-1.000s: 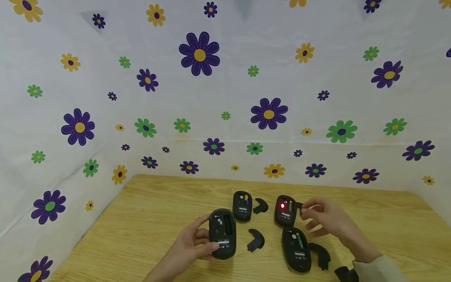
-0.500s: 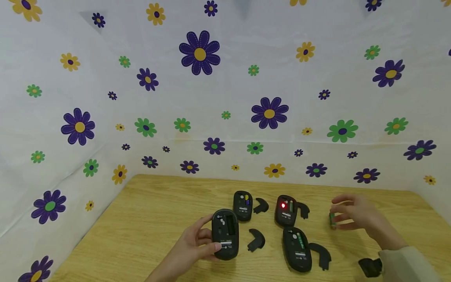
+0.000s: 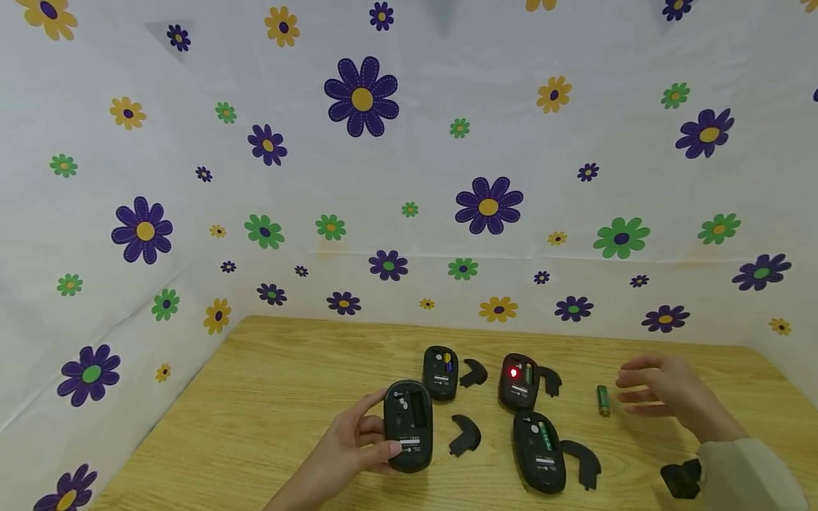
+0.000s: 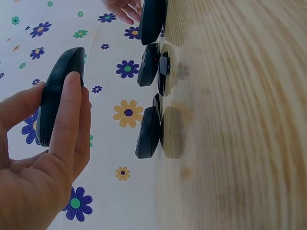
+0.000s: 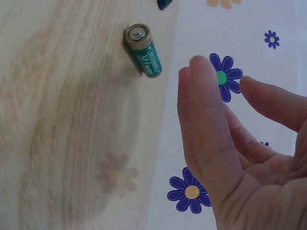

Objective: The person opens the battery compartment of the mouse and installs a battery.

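My left hand (image 3: 358,436) grips a black computer mouse (image 3: 408,426), fingers on one side and thumb over its label. Its underside faces up toward the head view, with a dark, uncovered battery slot showing. The left wrist view has this mouse (image 4: 61,96) raised in front of the patterned backdrop. At the right, my right hand (image 3: 667,397) hovers with fingers loosely extended, nothing between them. Just left of its fingertips a green battery (image 3: 603,400) lies on the table; the right wrist view shows the battery (image 5: 144,51) apart from the fingers.
Three more upturned mice lie on the wooden table (image 3: 287,376): one at the back (image 3: 440,373), one with a glowing red light (image 3: 518,382), one nearer (image 3: 539,452). Curved black covers (image 3: 465,434) lie among them. A black object (image 3: 681,478) shows by the right sleeve.
My right hand moved right, away from the mouse with the red light, set the green battery on the table and let go. The left hand still holds its mouse, almost unmoved.
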A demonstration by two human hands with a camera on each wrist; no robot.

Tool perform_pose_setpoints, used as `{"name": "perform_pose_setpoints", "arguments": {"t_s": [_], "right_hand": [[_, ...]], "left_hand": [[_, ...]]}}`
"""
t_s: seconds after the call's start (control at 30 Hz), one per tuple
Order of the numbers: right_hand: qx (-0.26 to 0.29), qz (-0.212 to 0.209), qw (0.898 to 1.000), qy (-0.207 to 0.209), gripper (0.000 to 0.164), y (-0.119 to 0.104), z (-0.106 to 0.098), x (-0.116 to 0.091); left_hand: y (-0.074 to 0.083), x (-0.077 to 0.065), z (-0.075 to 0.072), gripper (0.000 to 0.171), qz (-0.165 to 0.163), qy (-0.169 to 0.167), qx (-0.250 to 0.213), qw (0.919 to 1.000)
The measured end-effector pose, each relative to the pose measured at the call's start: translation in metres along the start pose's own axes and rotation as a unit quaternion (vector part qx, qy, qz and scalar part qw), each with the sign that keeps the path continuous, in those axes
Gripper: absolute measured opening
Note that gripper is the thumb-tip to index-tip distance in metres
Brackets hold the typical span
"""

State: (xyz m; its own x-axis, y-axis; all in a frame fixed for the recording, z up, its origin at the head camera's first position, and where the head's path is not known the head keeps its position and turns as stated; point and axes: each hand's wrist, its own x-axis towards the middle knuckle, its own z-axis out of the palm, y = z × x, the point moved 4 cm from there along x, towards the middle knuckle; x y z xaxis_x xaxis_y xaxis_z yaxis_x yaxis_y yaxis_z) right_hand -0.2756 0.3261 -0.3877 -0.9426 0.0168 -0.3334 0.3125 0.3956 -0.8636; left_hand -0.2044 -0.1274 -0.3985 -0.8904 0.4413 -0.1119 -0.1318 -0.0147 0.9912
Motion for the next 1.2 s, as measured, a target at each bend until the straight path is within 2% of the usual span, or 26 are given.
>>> {"name": "perform_pose_setpoints", "arguments": {"t_s": [0.43,0.83,0.97,1.07,1.2], "right_hand": [[0.050,0.051,0.997,-0.003,0.039,0.019,0.000,0.011],[0.063,0.058,0.996,-0.007,0.041,0.021,0.009,0.015],[0.065,0.048,0.997,-0.002,0.042,0.022,0.014,0.017],[0.052,0.040,0.998,0.006,0.042,0.024,0.016,0.020],[0.008,0.040,0.999,0.024,0.041,0.021,0.022,0.019]], "left_hand": [[-0.002,0.001,0.001,0.083,-0.010,0.000,0.003,0.9999],[-0.002,0.001,0.001,0.083,-0.010,-0.004,0.001,0.9999],[-0.002,0.001,0.000,0.084,-0.008,-0.002,0.005,1.0000],[-0.002,0.001,0.001,0.083,-0.009,-0.002,0.004,1.0000],[-0.003,0.002,0.001,0.083,-0.008,-0.006,-0.001,0.9999]]}}
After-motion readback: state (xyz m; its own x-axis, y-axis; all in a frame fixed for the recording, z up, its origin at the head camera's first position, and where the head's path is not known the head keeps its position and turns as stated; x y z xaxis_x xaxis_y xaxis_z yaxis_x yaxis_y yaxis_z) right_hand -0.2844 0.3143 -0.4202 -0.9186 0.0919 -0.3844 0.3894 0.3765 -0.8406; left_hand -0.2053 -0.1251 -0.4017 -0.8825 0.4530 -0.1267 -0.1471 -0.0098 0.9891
